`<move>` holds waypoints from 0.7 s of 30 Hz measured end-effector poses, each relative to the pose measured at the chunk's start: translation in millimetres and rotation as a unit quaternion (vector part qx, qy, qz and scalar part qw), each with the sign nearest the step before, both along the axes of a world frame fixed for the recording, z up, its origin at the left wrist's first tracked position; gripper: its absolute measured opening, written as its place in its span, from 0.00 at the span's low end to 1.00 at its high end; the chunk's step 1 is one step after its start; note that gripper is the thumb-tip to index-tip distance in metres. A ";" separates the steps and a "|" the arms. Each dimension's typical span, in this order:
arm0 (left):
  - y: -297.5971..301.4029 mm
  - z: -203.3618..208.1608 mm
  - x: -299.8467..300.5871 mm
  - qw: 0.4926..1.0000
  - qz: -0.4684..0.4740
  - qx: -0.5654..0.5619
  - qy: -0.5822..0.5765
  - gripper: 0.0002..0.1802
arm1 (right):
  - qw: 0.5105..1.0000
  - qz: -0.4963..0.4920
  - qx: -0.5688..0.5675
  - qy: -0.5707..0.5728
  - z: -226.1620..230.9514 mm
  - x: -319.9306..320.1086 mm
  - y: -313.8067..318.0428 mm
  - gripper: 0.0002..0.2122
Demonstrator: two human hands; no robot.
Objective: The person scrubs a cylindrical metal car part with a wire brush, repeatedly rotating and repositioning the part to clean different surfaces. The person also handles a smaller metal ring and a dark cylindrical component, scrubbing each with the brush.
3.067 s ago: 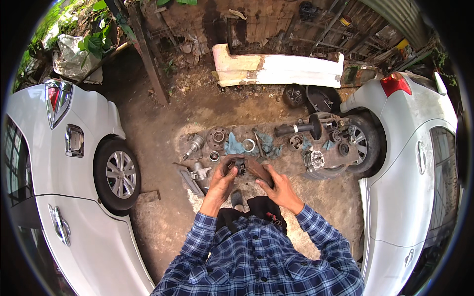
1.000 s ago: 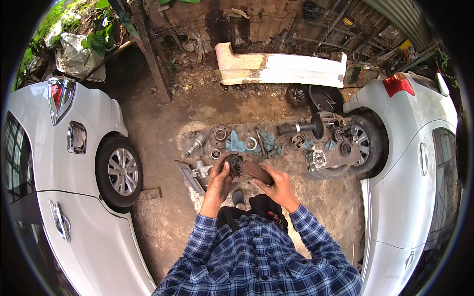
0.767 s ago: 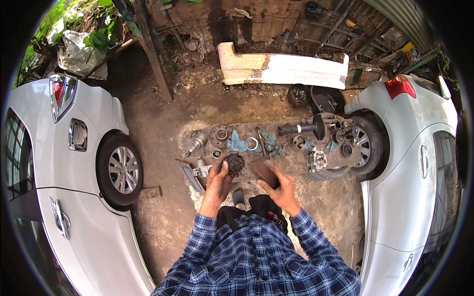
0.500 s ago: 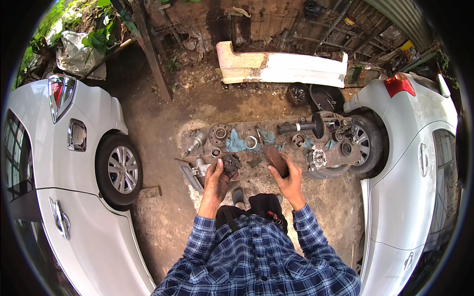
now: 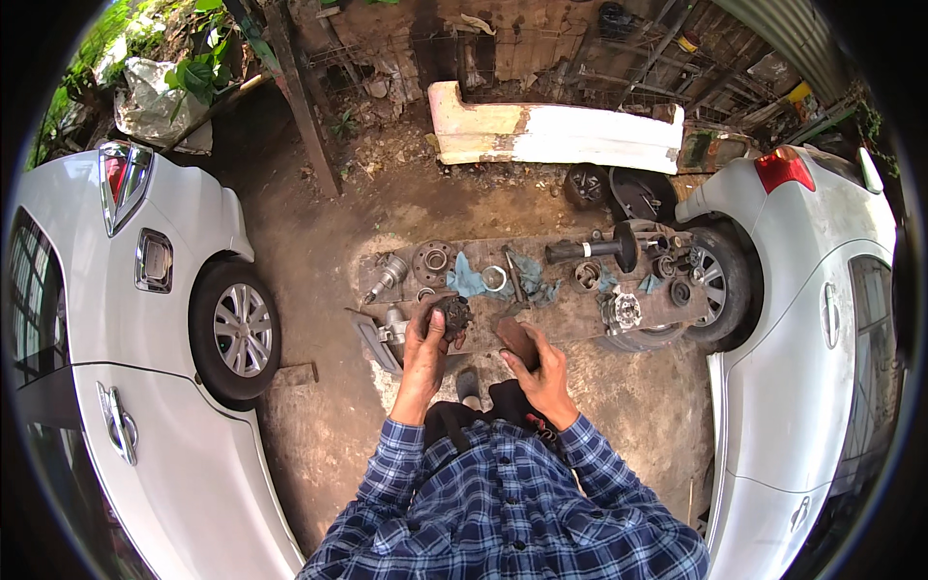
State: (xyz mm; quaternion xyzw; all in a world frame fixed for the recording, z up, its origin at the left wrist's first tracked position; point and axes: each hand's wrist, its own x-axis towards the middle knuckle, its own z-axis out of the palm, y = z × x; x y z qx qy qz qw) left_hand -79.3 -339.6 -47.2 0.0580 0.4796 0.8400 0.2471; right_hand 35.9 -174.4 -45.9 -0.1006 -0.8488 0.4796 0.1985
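My left hand (image 5: 422, 350) is closed around a dark, greasy round metal part (image 5: 452, 314) with an uneven, notched face. A short gap to the right of it, my right hand (image 5: 542, 372) grips a brown oblong block (image 5: 515, 338), thumb along its near side; its far end points toward the metal part. Both hands are over the near edge of a low wooden board (image 5: 406, 261) covered with car parts. Close by lie a flanged hub (image 5: 434, 259), a pale metal ring (image 5: 494, 278), a blue rag (image 5: 464, 278) and a thin rod (image 5: 513, 274).
On the board's right are a black shock absorber (image 5: 599, 248) and a silver housing (image 5: 622, 311); a grey metal casting (image 5: 391, 331) lies at its left. White cars (image 5: 164, 329) flank me on both sides. Beyond the board lie a white bumper (image 5: 580, 133) and black basins (image 5: 642, 196).
My right hand has moved left with the brown block, and my left hand slightly right with the metal part, so the two are closer. The thin rod on the board shows more.
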 end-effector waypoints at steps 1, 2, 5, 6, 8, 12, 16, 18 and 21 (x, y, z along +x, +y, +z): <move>3.5 -0.5 3.2 1.000 -0.007 -0.012 0.006 0.27 | 1.000 -0.001 -0.001 0.021 0.6 -4.4 -2.6 0.23; 8.1 -1.2 7.2 1.000 -0.015 -0.020 0.015 0.28 | 0.999 -0.002 -0.002 0.042 0.7 -8.6 -5.7 0.23; 17.9 -3.2 17.4 0.994 0.027 -0.092 0.049 0.27 | 0.998 -0.006 -0.006 0.060 -7.8 -21.2 -15.0 0.22; 18.9 -3.2 18.1 0.995 0.038 -0.088 0.023 0.26 | 0.998 0.002 0.014 0.058 -11.9 -22.1 -16.4 0.22; 15.7 -2.3 14.9 0.995 0.068 -0.063 0.044 0.25 | 0.998 0.028 0.038 0.035 -19.9 -20.3 -18.4 0.21; 5.2 -0.1 8.2 0.995 0.077 -0.043 0.050 0.25 | 1.000 0.023 0.010 0.003 -23.6 -16.9 -15.3 0.21; 7.7 0.3 12.0 0.994 0.052 -0.090 0.020 0.24 | 0.997 0.025 -0.079 0.008 -18.5 -23.2 -15.1 0.23; 13.3 0.4 16.9 0.996 0.053 -0.066 0.013 0.24 | 0.996 0.039 -0.068 0.047 -22.1 -27.1 -16.9 0.22; 16.5 0.8 20.7 0.996 0.075 -0.044 -0.036 0.23 | 0.996 0.068 -0.033 0.042 -37.5 -28.3 -15.2 0.22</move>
